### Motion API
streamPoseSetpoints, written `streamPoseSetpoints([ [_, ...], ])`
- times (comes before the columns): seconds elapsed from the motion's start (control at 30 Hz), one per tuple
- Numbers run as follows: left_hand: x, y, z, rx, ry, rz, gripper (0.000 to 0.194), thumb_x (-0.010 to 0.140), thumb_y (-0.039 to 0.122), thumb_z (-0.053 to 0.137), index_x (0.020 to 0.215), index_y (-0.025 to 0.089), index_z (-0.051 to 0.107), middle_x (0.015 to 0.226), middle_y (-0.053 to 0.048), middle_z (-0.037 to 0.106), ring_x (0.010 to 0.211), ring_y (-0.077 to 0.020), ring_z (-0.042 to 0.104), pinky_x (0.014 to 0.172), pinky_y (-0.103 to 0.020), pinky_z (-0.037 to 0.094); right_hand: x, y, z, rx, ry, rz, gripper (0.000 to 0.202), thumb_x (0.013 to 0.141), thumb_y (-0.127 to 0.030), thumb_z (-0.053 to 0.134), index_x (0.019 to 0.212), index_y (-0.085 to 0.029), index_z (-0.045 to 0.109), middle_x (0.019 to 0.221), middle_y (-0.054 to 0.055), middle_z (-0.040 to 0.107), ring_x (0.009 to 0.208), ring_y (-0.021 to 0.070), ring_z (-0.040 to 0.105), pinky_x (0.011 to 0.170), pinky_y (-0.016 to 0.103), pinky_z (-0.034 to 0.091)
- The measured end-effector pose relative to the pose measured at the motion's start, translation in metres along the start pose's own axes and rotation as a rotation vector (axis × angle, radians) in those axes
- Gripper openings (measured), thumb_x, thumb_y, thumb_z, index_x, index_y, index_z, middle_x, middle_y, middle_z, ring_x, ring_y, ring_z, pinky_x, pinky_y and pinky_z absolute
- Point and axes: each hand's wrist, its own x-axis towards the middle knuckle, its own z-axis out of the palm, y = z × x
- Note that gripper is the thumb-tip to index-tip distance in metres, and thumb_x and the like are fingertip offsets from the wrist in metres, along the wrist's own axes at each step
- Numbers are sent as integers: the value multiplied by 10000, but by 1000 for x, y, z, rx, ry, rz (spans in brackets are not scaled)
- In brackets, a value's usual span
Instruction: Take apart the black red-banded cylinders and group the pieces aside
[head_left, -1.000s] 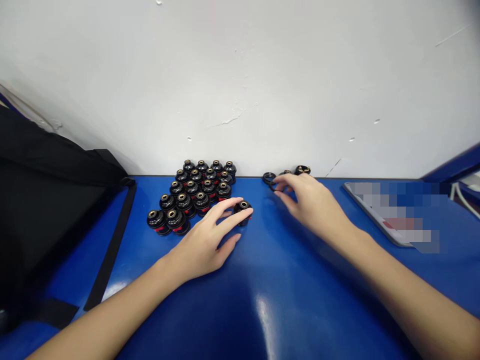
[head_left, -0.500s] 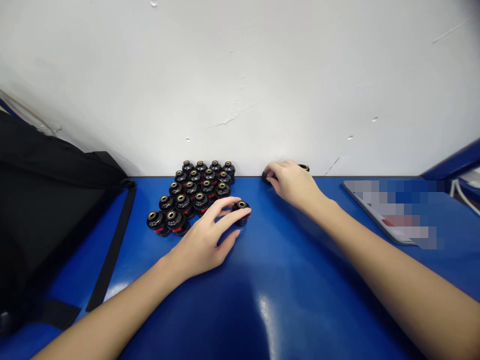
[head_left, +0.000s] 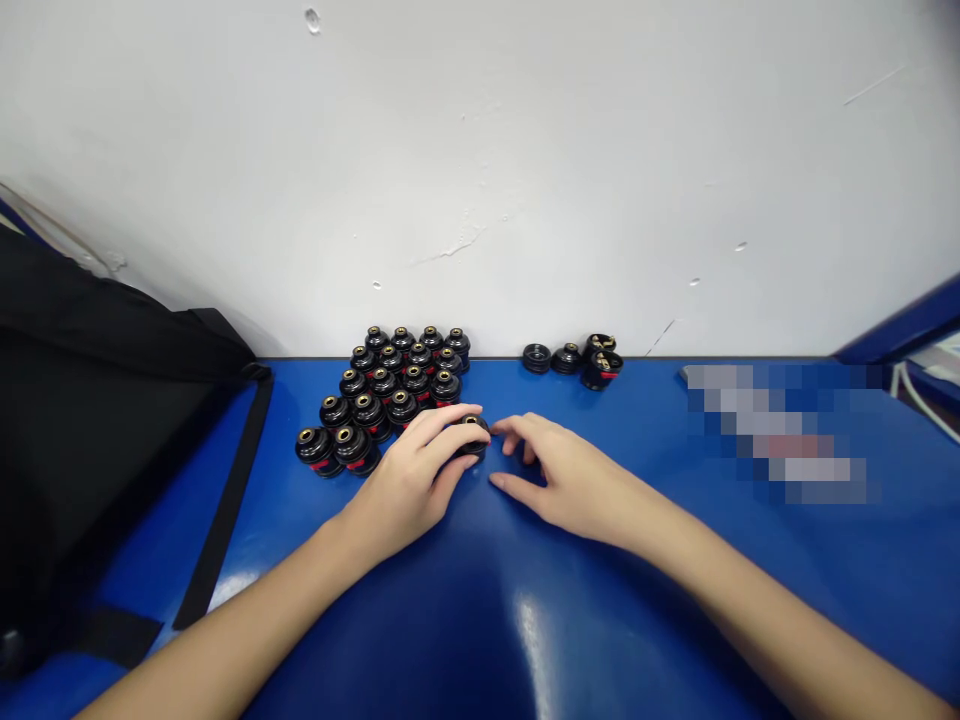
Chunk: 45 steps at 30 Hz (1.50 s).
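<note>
My left hand (head_left: 424, 465) has its fingers and thumb around a small black round housing (head_left: 473, 440) with a metal-ringed hole on top. That housing stands upright on the blue table, partly hidden by my fingers. My right hand (head_left: 551, 465) is just to its right, fingers curved and apart, holding nothing. Left of and behind my left hand stand rows of the same black housings (head_left: 367, 412), many with a red mark on the side. At the wall are a black ring-like cap (head_left: 536, 358), a domed top (head_left: 568, 357) and two open-topped black cups (head_left: 602, 369) with metal parts inside.
A white wall (head_left: 480, 180) rises at the back edge of the blue table (head_left: 420, 620). On the left lies a black bag (head_left: 97, 400) with a strap (head_left: 225, 500) trailing over the table. A flat, blurred-out object (head_left: 780, 430) lies at the right.
My right hand has come back from the pieces at the wall toward my left hand, leaving them uncovered. My left fingers have closed around the housing, which sits slightly farther left.
</note>
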Motion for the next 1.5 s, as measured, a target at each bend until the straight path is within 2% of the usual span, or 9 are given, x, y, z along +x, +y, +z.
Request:
streamPoseSetpoints([
  [0.13, -2, 3, 2, -152, 62, -162, 381, 977, 133, 690, 1320, 242, 568, 1297, -109, 633, 1218, -228, 665, 1001, -376, 636, -6, 3, 1, 127, -9, -67, 361, 994, -353, 704, 1335, -246, 655, 1182, 96, 728, 957, 238, 718, 861, 411, 629],
  [0.27, -4, 3, 3, -251, 8, -266, 345, 959, 177, 712, 1285, 256, 629, 1310, -115, 602, 1170, -230, 671, 816, -299, 662, -4, 12, -4, 338, -17, -116, 319, 1024, -362, 667, 1326, -259, 667, 1180, 61, 775, 911, 206, 747, 864, 384, 641],
  [0.43, -7, 1, 6, -295, -1, -246, 334, 968, 188, 720, 1277, 247, 607, 1309, -114, 693, 1204, -250, 705, 925, -371, 654, -3, 16, 1, 547, -23, -76, 301, 1013, -389, 682, 1275, -242, 649, 1196, 66, 782, 1052, 227, 776, 994, 420, 635],
  [0.63, -9, -4, 8, -323, -16, -275, 403, 953, 227, 771, 1324, 241, 614, 1264, -83, 747, 1140, -226, 753, 1010, -397, 640, -5, 18, 2, 655, -65, -31, 284, 1004, -413, 707, 1204, -228, 626, 1108, 63, 784, 983, 206, 780, 921, 383, 648],
  [0.83, -9, -6, 8, -260, 47, -187, 369, 924, 313, 824, 1246, 226, 665, 1170, -63, 774, 1048, -213, 761, 935, -352, 640, -6, 15, 4, 710, -144, -16, 302, 1047, -430, 646, 1256, -221, 585, 918, 31, 755, 825, 173, 740, 790, 332, 618],
  [1.0, -9, 1, 3, -207, -17, -208, 329, 1041, 397, 660, 1307, 218, 585, 1111, -60, 750, 948, -199, 740, 807, -308, 610, -4, 3, 10, 790, -131, -14, 274, 1081, -470, 575, 1165, -210, 603, 833, -7, 698, 657, 118, 671, 657, 260, 560],
  [1.1, -11, 7, 1, -270, -70, -319, 297, 1125, 412, 455, 1328, 208, 528, 958, -34, 711, 795, -178, 687, 679, -289, 545, -5, 0, 14, 784, -103, 1, 292, 1082, -498, 565, 1150, -216, 604, 800, -21, 666, 630, 113, 642, 628, 253, 537],
  [1.2, -12, 13, 0, -343, -89, -423, 316, 1136, 455, 403, 1304, 214, 519, 865, -5, 646, 731, -167, 618, 663, -290, 485, -6, -1, 14, 690, -104, -8, 302, 1082, -510, 561, 1178, -226, 599, 734, -38, 633, 608, 120, 616, 606, 255, 508],
  [1.5, -11, 21, 0, -524, -81, -564, 341, 1113, 546, 423, 1197, 232, 526, 930, -20, 601, 881, -191, 592, 738, -303, 451, -11, -4, 13, 423, 20, -113, 261, 1074, -456, 580, 1152, -210, 617, 766, -23, 618, 603, 117, 534, 585, 257, 443],
])
